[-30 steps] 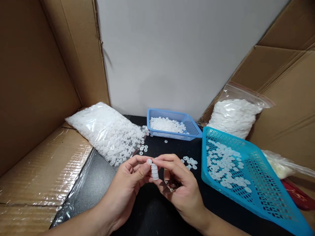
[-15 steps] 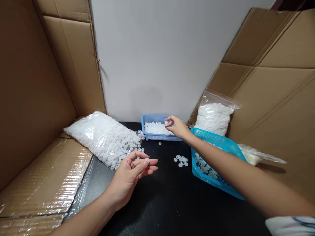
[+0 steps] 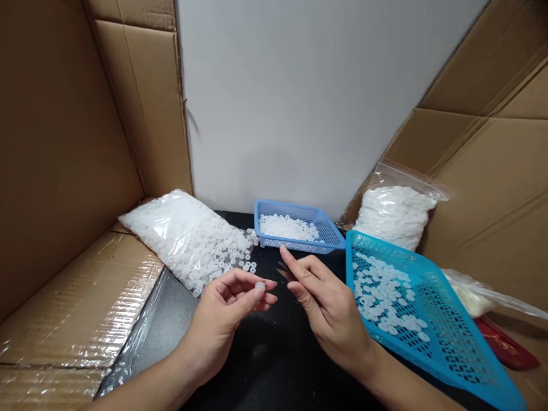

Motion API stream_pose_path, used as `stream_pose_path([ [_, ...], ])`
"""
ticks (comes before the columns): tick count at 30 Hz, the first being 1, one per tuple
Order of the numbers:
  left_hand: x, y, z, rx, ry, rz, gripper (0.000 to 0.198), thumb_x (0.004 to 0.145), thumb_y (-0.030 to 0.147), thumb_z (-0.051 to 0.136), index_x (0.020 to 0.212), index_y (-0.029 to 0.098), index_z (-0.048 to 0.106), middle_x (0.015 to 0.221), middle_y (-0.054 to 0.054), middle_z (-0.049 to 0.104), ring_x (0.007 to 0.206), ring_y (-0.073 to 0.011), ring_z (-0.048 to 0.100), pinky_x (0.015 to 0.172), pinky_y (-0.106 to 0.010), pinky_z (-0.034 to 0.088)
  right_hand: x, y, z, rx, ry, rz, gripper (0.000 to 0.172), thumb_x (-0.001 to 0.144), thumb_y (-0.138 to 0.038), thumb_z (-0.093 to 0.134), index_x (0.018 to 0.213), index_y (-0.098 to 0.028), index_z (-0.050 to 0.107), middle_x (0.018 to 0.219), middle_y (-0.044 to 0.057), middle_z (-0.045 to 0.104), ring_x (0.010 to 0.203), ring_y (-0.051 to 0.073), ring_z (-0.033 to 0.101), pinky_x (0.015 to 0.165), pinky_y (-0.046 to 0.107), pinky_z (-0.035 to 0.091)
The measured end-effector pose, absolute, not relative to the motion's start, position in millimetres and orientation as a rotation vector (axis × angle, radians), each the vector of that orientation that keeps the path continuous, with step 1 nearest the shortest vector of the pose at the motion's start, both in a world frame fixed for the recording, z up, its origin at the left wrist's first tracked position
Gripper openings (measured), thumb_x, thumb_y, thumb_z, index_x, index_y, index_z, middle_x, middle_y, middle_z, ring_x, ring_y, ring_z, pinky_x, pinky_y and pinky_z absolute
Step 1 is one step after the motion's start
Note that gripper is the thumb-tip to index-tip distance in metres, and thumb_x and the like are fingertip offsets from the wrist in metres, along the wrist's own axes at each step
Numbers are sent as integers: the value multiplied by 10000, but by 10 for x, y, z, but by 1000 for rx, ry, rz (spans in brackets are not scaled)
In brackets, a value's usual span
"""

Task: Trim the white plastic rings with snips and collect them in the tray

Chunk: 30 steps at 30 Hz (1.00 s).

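Here, my left hand (image 3: 231, 308) pinches a white disc (image 3: 260, 285); near it, my right hand (image 3: 329, 302) grips a pointed metal tool (image 3: 285, 274). White rings (image 3: 286, 227) lie in the blue basket (image 3: 299, 246) and teal basket (image 3: 432, 285).

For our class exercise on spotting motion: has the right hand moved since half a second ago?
Yes: judged against the smaller blue basket, the right hand has drawn back from it, nearer the left hand.

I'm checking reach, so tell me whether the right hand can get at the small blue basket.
Likely yes: the right hand is just short of the small blue basket, whose top is open, and nothing visible blocks the way. The pointed tool in its grip may hinder.
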<state>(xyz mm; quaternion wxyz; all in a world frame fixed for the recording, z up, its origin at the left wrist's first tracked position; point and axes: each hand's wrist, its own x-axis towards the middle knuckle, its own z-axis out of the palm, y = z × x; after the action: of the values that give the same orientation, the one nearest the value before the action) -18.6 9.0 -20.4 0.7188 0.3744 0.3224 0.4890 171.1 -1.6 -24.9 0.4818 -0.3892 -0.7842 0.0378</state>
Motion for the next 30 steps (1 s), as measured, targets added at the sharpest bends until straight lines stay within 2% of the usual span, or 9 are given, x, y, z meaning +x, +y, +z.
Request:
stream_pose_path([
  [5,-185,110,-218,922,718,1095,133,750,234,910,810,181,804,811,-33,841,737,-129,771,735,-184,593,1764,-56,-361,-860,-1979,-103,544,1032,-127,558,1552,-260,470,909,67,716,767,164,695,634,261,582],
  [11,-207,93,-230,983,709,1053,60,793,185,870,832,208,830,789,-24,839,750,-145,787,737,-187,608,1795,-126,-363,-794,-1978,-135,579,1007,-83,586,1546,-266,476,997,69,802,806,171,762,655,264,618],
  [20,-223,86,-247,1049,765,1054,54,780,189,874,820,203,839,778,-38,829,745,-173,787,743,-224,622,1843,-144,-347,-809,-1990,-162,598,996,-63,585,1543,-280,477,970,60,812,745,163,746,604,270,588],
  [26,-213,67,-223,1099,795,1029,63,760,210,888,814,216,855,757,-41,831,710,-152,762,704,-188,601,1842,-168,-350,-802,-2035,-192,603,980,-39,589,1539,-243,489,954,71,811,707,157,722,577,266,549],
  [30,-201,56,-200,1123,807,1008,36,775,217,874,808,220,860,762,-42,831,707,-146,747,694,-179,587,1833,-185,-326,-829,-2052,-231,624,991,-58,586,1564,-260,446,938,62,813,672,148,706,562,256,521],
])
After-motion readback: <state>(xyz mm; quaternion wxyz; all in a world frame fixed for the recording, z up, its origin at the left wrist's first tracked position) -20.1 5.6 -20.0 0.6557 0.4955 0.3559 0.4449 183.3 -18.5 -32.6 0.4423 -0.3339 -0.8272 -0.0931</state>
